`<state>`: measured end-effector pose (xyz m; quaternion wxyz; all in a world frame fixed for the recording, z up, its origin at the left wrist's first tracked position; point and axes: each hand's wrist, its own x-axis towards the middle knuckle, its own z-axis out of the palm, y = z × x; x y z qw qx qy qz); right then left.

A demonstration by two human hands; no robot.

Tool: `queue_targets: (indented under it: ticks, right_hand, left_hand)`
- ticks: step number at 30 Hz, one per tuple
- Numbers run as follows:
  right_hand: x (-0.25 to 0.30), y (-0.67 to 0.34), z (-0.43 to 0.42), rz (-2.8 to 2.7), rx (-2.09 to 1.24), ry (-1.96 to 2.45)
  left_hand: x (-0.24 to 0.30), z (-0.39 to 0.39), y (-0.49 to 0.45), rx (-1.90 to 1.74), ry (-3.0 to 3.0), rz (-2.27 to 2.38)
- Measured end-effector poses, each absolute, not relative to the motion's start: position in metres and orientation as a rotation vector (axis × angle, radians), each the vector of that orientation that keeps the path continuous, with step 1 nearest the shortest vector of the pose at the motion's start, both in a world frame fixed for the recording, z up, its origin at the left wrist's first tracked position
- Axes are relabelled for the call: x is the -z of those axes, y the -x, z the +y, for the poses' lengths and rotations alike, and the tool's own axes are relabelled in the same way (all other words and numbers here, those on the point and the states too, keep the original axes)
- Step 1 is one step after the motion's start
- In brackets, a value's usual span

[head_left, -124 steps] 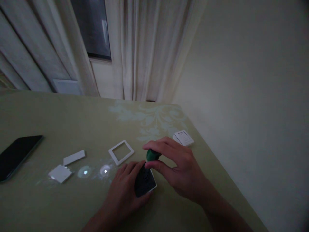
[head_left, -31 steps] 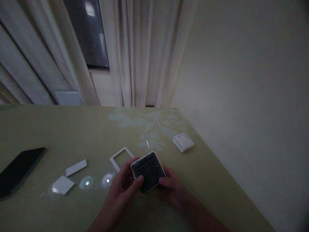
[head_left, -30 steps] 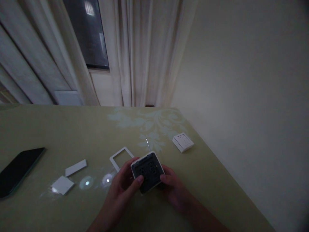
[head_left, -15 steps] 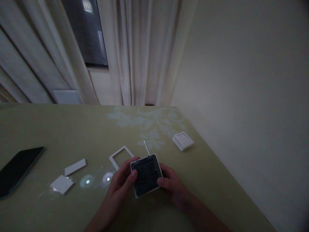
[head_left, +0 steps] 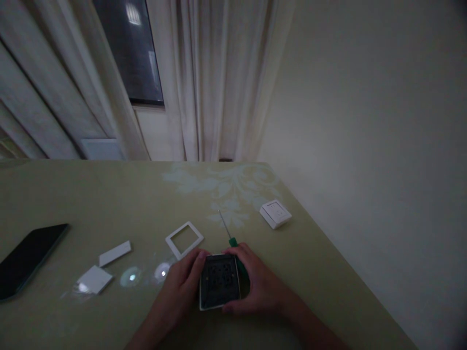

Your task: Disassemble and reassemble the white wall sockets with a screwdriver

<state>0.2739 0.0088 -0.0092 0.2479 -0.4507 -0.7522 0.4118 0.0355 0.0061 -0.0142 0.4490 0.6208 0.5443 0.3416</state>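
Between my two hands is a square wall socket [head_left: 220,282], its dark inner face toward me and a thin pale rim around it. My left hand [head_left: 184,279] grips its upper left side, thumb along the edge. My right hand [head_left: 257,284] is curved around the right side, fingers at the top edge and thumb at the lower edge. Just beyond the right hand lies a screwdriver [head_left: 232,240] with a green handle, partly hidden by the fingers. A white square frame [head_left: 198,239] lies flat beyond my left hand.
A white assembled socket [head_left: 276,214] sits near the table's right edge, close to the wall. To the left lie a narrow white strip [head_left: 115,253], a white square plate [head_left: 95,279] and a dark phone or tablet [head_left: 31,257]. Curtains [head_left: 226,87] hang behind the table.
The socket has come lower and turned straighter. My right hand has shifted from its right side to span the top and bottom edges. More of the screwdriver and white frame shows.
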Motion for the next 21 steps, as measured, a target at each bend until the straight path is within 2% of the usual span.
queue_targets:
  ticks: [6,10,13,16,21]
  right_hand:
    - [0.013,-0.268,0.004,-2.258,-0.965,1.33]
    - [0.017,-0.267,0.004,-2.325,-0.908,1.314]
    - [0.019,-0.265,0.005,-2.322,-0.918,1.273]
    - [0.019,-0.264,0.007,-2.307,-0.921,1.241]
    - [0.018,-0.264,0.007,-2.32,-0.916,1.262]
  left_hand:
    - [0.006,0.028,0.002,-0.679,-1.732,1.655]
    - [0.001,0.041,0.06,-0.618,-1.793,2.247]
    - [0.004,0.042,0.098,-0.337,-1.866,2.52]
    - [0.011,0.041,0.115,-0.237,-1.838,2.459]
    - [0.018,0.048,0.1,-0.389,-1.931,2.283]
